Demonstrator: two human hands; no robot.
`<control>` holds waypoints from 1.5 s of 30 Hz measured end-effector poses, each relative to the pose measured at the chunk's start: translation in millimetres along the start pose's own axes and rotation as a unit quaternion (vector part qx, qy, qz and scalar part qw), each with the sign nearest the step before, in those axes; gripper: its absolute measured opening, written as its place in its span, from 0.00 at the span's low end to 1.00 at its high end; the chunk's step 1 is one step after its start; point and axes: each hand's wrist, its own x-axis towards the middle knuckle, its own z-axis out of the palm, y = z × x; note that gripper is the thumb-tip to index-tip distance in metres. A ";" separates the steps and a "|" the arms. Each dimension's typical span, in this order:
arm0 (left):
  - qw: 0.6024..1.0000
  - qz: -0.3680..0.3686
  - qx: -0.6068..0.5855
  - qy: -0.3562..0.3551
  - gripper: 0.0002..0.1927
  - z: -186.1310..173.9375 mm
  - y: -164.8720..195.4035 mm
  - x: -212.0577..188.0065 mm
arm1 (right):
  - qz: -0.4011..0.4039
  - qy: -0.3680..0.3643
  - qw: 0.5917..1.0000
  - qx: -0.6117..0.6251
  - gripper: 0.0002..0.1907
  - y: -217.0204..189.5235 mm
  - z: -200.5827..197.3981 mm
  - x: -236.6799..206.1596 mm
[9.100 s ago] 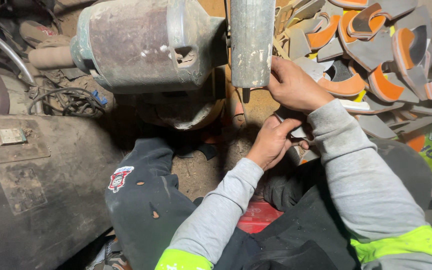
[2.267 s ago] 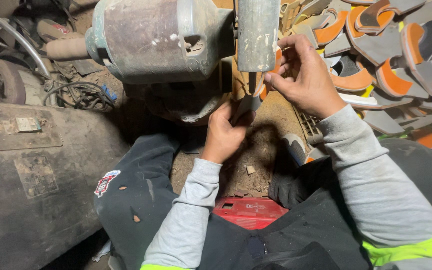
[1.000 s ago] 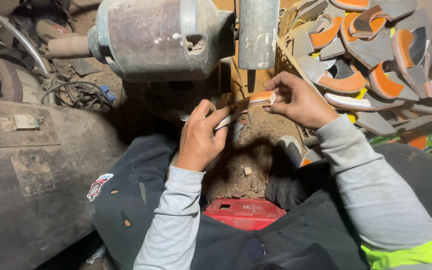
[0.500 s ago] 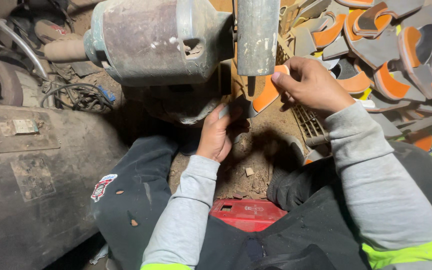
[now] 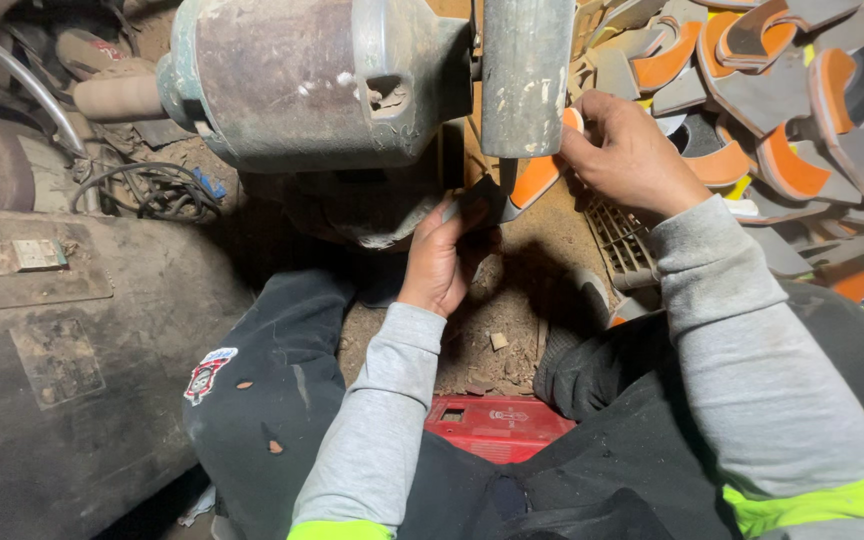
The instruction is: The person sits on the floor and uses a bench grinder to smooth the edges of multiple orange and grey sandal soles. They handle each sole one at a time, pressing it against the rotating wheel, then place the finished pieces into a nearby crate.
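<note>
In the head view, a curved orange-and-grey sole piece (image 5: 530, 180) sits just above the middle of the frame, pressed up against the lower edge of a grey grinding wheel (image 5: 526, 75) that hangs from the top centre. The right hand (image 5: 632, 160) closes its fingers on the piece's upper right end, thumb and fingertips pinching the orange face beside the wheel. The left hand (image 5: 442, 258) comes up from below centre and grips the piece's lower left, darker end, fingers curled around it. To the left of the wheel, in the upper middle, is the rusty motor housing (image 5: 322, 80) of the machine. A heap of similar orange-and-grey cut pieces (image 5: 782, 110) fills the upper right corner. At the bottom centre, between the person's dark trouser legs, lies a red plastic case (image 5: 497, 425) on the dusty floor. A dark metal box (image 5: 62, 340) takes up the left side.
</note>
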 end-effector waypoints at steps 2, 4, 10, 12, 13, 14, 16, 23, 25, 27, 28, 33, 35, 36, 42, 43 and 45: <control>1.000 0.008 -0.002 -0.010 0.14 -0.1 1.3 0.1 | 0.008 -0.004 0.999 0.031 0.15 -2.1 1.2 -1.0; 1.000 0.016 0.015 -0.013 0.13 -1.4 3.7 -0.9 | 0.012 -0.001 0.999 0.031 0.15 -5.1 3.2 -1.5; 0.999 0.024 0.016 -0.028 0.13 -5.0 13.0 -6.4 | 0.047 -0.019 0.994 0.094 0.14 -13.5 12.2 -9.0; 1.000 0.012 0.021 -0.017 0.12 -7.2 19.5 -8.6 | 0.023 -0.017 0.993 0.114 0.11 -17.2 17.6 -10.9; 1.000 0.003 0.027 -0.006 0.11 -8.9 22.5 -11.0 | 0.033 -0.018 0.990 0.136 0.11 -18.4 19.8 -13.6; 0.999 -0.006 0.033 0.005 0.11 -10.2 24.9 -13.0 | 0.043 -0.019 0.986 0.157 0.11 -19.6 23.3 -17.0; 0.999 -0.005 0.041 -0.013 0.10 -13.3 29.9 -17.4 | 0.054 -0.017 0.981 0.184 0.12 -21.9 30.3 -22.0; 0.997 -0.021 0.079 0.017 0.11 -22.3 46.7 -31.8 | 0.033 -0.037 0.997 0.052 0.13 -12.5 41.5 -42.8; 0.997 0.020 0.069 0.032 0.11 -22.9 56.4 -35.2 | 0.037 -0.106 0.991 0.074 0.14 -7.5 40.0 -45.5; 0.995 0.057 0.076 0.028 0.11 -20.5 61.3 -40.2 | 0.105 -0.211 0.956 0.174 0.15 -4.5 41.1 -46.8; 0.993 0.073 0.087 0.014 0.11 -18.6 63.1 -42.1 | 0.078 -0.213 0.959 0.169 0.15 -3.7 40.5 -45.7; 0.990 0.086 0.109 -0.024 0.14 -6.3 50.8 -41.1 | 0.031 -0.193 0.962 0.189 0.15 -1.9 16.8 -39.3; 0.994 0.060 0.088 -0.011 0.15 -2.9 37.1 -35.0 | 0.072 -0.144 0.974 0.161 0.14 -3.2 2.7 -35.4; 0.997 0.047 0.064 -0.023 0.16 -1.8 28.5 -31.6 | 0.094 -0.121 0.977 0.147 0.14 -4.4 -2.2 -33.5; 0.996 -0.031 -0.062 -0.053 0.19 -4.6 -14.4 -9.9 | 0.051 -0.036 0.987 0.147 0.14 -12.9 -8.7 -21.4; 0.995 -0.034 -0.077 -0.049 0.20 -6.7 -18.0 -7.8 | 0.051 -0.033 0.992 0.112 0.15 -13.9 -7.9 -19.2; 0.993 -0.040 -0.102 -0.046 0.20 -9.5 -23.9 -3.2 | 0.051 -0.026 0.998 0.041 0.15 -13.8 -9.1 -15.7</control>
